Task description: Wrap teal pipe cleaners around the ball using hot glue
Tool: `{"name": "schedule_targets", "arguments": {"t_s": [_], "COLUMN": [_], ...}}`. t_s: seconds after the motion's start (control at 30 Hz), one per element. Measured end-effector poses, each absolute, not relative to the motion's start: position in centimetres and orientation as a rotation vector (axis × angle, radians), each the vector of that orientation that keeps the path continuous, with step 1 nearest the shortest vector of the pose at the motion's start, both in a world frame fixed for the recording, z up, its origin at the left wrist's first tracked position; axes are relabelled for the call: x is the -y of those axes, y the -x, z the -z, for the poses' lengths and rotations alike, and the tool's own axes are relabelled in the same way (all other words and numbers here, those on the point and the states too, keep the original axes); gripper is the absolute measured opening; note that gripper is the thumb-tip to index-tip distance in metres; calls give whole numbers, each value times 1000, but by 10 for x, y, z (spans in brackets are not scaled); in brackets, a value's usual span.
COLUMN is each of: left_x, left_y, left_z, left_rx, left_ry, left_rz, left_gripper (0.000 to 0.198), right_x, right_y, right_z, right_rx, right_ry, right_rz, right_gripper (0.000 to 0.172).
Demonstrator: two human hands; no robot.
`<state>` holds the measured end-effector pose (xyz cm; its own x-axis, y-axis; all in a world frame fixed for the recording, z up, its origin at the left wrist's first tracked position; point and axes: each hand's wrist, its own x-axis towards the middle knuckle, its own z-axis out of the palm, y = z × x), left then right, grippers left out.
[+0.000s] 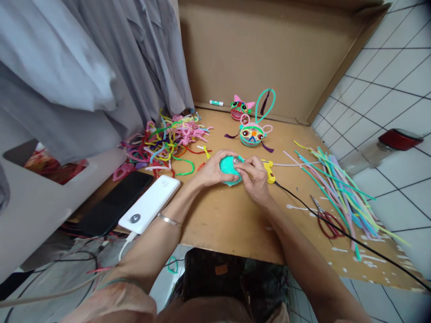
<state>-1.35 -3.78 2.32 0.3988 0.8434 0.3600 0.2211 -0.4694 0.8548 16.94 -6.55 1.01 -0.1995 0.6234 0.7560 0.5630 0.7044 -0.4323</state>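
A rounded teal coil (229,169) is held above the brown table. My left hand (214,171) wraps round its left side, fingers over the top and thumb below. At its right edge my right hand (254,177) is closed, thumb and fingertips pinched against the coil; whatever is between them is too small to make out. Just behind my right hand lies a yellow glue gun (269,172), partly hidden. Two finished-looking pipe cleaner animal heads, one teal with a looped handle (252,134) and one red and pink (239,109), stand farther back.
Tangled pipe cleaners (168,139) lie at the back left, near a white power bank (150,202) and a black phone (116,202). Right are straight pipe cleaners (343,188), red-handled scissors (328,222) and a black cord (313,211). A cardboard panel (269,54) stands behind.
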Motion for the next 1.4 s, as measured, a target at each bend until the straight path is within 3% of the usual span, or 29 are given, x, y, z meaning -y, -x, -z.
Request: {"name": "schedule_targets", "arguments": {"t_s": [0.27, 0.73, 1.0, 1.4], "left_x": [38, 31, 28, 28], "left_y": [16, 18, 21, 20], "left_z": [-20, -20, -17, -17], "left_rx": [-824, -876, -872, -874], "left_ry": [-1843, -1810, -1802, -1774], "left_rz": [-1110, -1105, -1100, -1099], "left_gripper": [47, 49, 48, 51], "right_x": [64, 58, 47, 48], "right_y": [-172, -176, -185, -178], "right_z": [-11, -14, -13, -13], "right_rx": [1902, 1658, 1475, 1397], "right_ry": [919, 921, 983, 1108], "right_rz": [-42, -606, -969, -931], "right_gripper": [22, 11, 23, 25]}}
